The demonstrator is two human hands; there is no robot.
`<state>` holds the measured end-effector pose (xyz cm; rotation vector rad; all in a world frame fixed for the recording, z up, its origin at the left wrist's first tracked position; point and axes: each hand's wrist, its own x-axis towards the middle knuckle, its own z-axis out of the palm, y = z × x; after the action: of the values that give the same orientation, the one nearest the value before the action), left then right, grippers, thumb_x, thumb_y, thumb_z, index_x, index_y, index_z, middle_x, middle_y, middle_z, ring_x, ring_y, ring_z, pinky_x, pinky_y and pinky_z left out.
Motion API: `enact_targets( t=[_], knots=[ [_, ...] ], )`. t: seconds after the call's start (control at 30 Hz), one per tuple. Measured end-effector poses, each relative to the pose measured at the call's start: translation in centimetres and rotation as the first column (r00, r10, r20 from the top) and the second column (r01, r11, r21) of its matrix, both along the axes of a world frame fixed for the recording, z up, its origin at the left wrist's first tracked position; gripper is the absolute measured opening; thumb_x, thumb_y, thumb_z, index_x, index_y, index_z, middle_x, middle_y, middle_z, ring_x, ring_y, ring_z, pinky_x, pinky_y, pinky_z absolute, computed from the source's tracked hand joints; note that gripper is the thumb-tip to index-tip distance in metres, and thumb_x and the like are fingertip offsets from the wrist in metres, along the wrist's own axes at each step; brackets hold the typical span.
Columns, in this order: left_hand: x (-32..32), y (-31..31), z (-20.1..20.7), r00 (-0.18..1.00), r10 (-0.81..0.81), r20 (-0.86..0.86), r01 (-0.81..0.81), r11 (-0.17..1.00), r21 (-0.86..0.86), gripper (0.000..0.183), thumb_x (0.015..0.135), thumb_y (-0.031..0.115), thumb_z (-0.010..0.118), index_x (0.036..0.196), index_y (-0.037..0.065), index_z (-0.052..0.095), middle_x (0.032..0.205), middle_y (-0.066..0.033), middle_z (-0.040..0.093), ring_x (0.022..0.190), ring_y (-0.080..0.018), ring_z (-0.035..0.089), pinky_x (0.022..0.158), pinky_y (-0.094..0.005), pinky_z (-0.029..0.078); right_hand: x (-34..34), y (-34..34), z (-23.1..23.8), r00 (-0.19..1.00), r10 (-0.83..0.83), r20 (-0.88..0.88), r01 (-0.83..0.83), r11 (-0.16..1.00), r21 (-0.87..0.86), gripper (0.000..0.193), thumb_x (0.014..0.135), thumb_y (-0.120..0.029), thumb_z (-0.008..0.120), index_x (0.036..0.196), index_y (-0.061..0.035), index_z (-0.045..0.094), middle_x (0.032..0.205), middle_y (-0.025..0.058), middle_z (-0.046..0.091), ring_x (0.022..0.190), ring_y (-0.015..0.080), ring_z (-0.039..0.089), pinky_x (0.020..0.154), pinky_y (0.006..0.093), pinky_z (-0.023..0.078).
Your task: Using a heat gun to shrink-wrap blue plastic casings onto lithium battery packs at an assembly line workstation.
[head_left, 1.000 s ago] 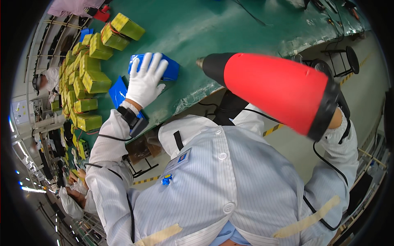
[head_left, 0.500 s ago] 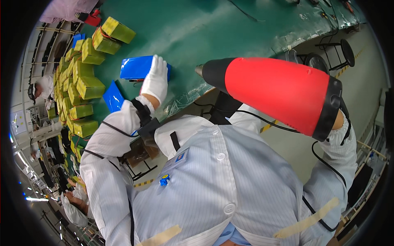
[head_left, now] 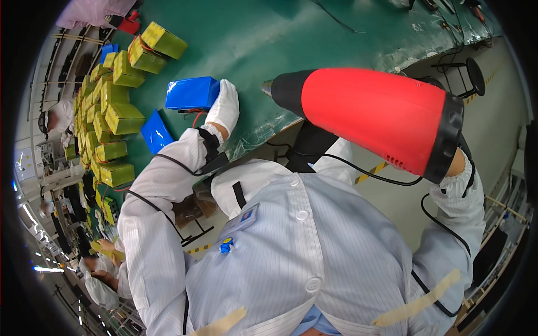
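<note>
Left hand [head_left: 224, 106] against blue pack [head_left: 189, 93], upper left, how closed unclear, mostly hidden right hand [head_left: 458, 164] gripping heat gun [head_left: 370, 115], right.

Heat gun [head_left: 370, 115]: smooth red plastic, soft sheen; nozzle [head_left: 267, 88], metal. Block [head_left: 190, 93]: glossy blue film. Left glove [head_left: 226, 107]: matt white cloth. Bench [head_left: 252, 42]: smooth green top, faintly shiny.

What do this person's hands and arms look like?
The left hand wears a white glove; the right hand is hidden. Both sleeves are pale with fine stripes and gathered cuffs. Black straps sit at the wrists, the left one bearing a dark box, and black cables run along both sleeves.
</note>
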<state>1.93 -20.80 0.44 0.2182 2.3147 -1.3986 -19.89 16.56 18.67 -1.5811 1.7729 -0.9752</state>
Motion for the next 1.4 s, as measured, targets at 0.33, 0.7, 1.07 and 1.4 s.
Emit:
enact_targets(
  t=[0.33, 0.7, 1.07, 1.4],
  knots=[
    [2.8, -0.8, 8.0, 0.976, 0.067, -0.208, 0.093, 0.736, 0.671, 0.025, 0.085, 0.020, 0.065, 0.106, 0.007, 0.070, 0.108, -0.0095, 0.068, 0.117, -0.0301, 0.060, 0.118, -0.0530, 0.034, 0.9, -0.9, -0.8, 0.999, 0.050, 0.002, -0.050, 0.997, -0.055, 0.023, 0.100, -0.017, 0.066, 0.117, -0.0014, 0.069, 0.101, 0.0061, 0.072, 0.086, 0.0153, 0.067, 0.076, 0.0289, 0.056],
    [2.6, -10.0, 8.7, 0.816, 0.548, -0.183, -0.154, 0.512, 0.845, 0.104, 0.055, 0.049, 0.096, 0.144, 0.017, 0.054, 0.138, -0.0098, 0.060, 0.134, -0.0350, 0.053, 0.115, -0.0499, 0.037, 1.9, -4.2, -2.2, 0.994, 0.109, -0.022, -0.111, 0.988, -0.108, 0.023, 0.100, -0.018, 0.066, 0.117, -0.0015, 0.070, 0.101, 0.0062, 0.072, 0.086, 0.0155, 0.068, 0.077, 0.0290, 0.055],
    [2.0, -10.0, 8.7, 0.803, 0.590, -0.084, -0.212, 0.414, 0.885, 0.098, 0.056, 0.046, 0.096, 0.142, 0.023, 0.057, 0.137, -0.0081, 0.060, 0.133, -0.0361, 0.052, 0.112, -0.0505, 0.041, 2.2, -4.8, -2.7, 0.993, 0.113, -0.016, -0.114, 0.988, -0.105, 0.024, 0.100, -0.018, 0.065, 0.116, -0.0017, 0.070, 0.101, 0.0064, 0.073, 0.086, 0.0157, 0.068, 0.077, 0.0291, 0.055],
    [2.0, -10.1, 8.7, 0.793, 0.607, -0.051, -0.247, 0.397, 0.884, 0.098, 0.056, 0.043, 0.096, 0.143, 0.024, 0.057, 0.140, -0.0081, 0.058, 0.135, -0.0365, 0.051, 0.112, -0.0511, 0.042, 1.4, -3.5, -2.2, 0.992, 0.122, -0.015, -0.123, 0.987, -0.102, 0.024, 0.100, -0.019, 0.065, 0.116, -0.0018, 0.070, 0.100, 0.0065, 0.073, 0.086, 0.0159, 0.068, 0.077, 0.0292, 0.055]
  ],
)
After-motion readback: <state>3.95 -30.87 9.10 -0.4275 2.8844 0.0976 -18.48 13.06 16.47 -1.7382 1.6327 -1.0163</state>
